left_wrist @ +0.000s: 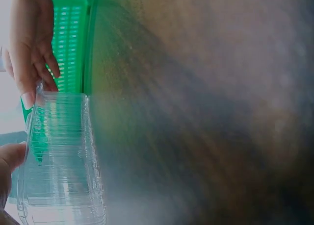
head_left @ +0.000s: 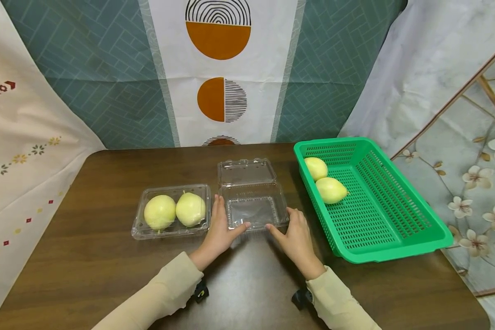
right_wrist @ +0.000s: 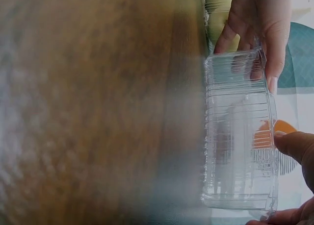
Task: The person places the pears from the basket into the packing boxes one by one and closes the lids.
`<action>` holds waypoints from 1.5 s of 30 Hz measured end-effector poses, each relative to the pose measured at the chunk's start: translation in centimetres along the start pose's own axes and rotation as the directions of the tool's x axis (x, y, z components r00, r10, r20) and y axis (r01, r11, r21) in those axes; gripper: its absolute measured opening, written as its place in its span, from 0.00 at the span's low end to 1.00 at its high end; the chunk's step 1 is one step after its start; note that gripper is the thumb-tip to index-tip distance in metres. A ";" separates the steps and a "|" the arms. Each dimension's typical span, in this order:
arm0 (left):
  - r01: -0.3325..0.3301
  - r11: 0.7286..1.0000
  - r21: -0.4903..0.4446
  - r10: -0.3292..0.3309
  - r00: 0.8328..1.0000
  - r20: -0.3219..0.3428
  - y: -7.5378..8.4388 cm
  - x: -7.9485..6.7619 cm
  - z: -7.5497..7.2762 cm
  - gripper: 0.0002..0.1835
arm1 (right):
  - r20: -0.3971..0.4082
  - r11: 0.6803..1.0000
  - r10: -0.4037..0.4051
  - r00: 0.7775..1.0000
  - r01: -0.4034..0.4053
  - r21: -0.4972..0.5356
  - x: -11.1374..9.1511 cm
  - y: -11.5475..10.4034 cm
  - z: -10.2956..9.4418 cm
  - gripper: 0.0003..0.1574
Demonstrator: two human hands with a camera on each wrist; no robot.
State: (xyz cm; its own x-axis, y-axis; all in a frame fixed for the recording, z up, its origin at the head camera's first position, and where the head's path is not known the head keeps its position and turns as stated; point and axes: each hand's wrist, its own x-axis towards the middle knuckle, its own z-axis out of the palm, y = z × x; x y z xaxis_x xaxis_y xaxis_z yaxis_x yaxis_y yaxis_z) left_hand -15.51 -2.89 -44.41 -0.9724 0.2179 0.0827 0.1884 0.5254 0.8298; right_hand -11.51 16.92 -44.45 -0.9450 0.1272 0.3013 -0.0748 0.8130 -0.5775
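A clear plastic clamshell container [head_left: 253, 211] stands on the table with its lid [head_left: 246, 172] folded back, away from me. No fruit shows inside it. My left hand [head_left: 218, 231] holds its left side, thumb on the front rim and fingers along the end wall. The opposite end is held likewise by my right hand [head_left: 297, 234]. In the right wrist view, the left hand [right_wrist: 265, 26] grips the container's [right_wrist: 240, 137] far end. To the left sits a second clear container [head_left: 171, 233], its lid over two pale yellow-green pears [head_left: 160, 212].
A green slotted basket [head_left: 396, 250] stands at the right, close to my right hand. Two pale yellow pears [head_left: 331, 190] lie against its left wall. Brown wooden table [head_left: 86, 270] surface surrounds everything, and patterned cloths [head_left: 326, 68] hang behind and at both sides.
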 end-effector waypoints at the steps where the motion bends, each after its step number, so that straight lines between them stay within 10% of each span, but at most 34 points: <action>1: -0.003 1.000 0.001 0.003 1.000 0.000 0.0 0.0 0.0 0.57 | 0.002 1.000 -0.001 1.000 0.001 -0.003 0.0 0.0 0.0 0.47; 45: 0.016 1.000 0.018 -0.016 1.000 0.023 0.0 -0.3 0.0 0.58 | 0.016 0.990 -0.120 0.993 0.121 -0.066 5.7 -4.4 -10.0 0.50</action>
State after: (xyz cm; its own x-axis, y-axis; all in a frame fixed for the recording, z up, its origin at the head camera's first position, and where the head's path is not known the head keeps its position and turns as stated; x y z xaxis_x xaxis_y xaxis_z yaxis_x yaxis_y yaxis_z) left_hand -15.25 -2.99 -44.46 -0.9718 0.2288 0.0565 0.1757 0.5437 0.8207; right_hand -13.43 19.72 -32.59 -0.9341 0.0192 0.3564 -0.1676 0.8579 -0.4856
